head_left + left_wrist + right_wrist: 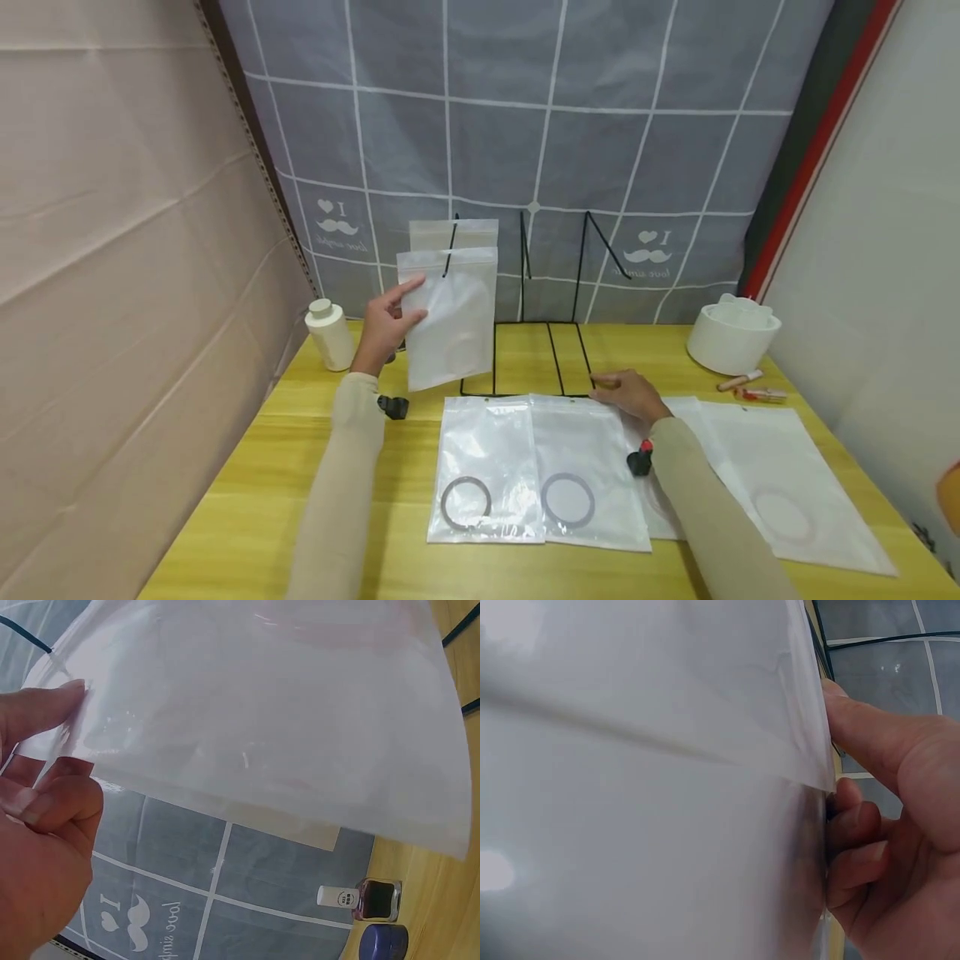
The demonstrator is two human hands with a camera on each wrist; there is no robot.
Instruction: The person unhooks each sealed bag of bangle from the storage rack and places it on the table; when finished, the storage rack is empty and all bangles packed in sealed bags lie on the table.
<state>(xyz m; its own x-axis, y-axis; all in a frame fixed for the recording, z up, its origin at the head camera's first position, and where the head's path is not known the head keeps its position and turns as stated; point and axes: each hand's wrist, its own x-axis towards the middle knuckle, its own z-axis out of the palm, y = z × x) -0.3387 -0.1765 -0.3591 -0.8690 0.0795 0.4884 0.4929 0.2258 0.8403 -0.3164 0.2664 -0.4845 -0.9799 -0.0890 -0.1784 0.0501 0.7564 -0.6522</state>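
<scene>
Two white zip bags hang on the left hook of a black wire display rack [522,322]. My left hand [384,329] pinches the left edge of the front bag [452,333], thumb on its face and fingers behind. The rear bag [420,233] shows above it. My right hand [628,393] grips the rack's front right corner, its fingertips partly hidden behind a bag's edge in the right wrist view. Below the rack lie flat zip bags, one [487,442] with a dark ring inside and one [577,446] with a pale ring.
More ring bags [780,450] lie at the right. A white bottle [330,336] stands at the left. Behind the hanging bags are a nail polish bottle [377,900] and a blue-capped container [383,942]. A white round container [731,336] and small sticks [740,381] sit at the right.
</scene>
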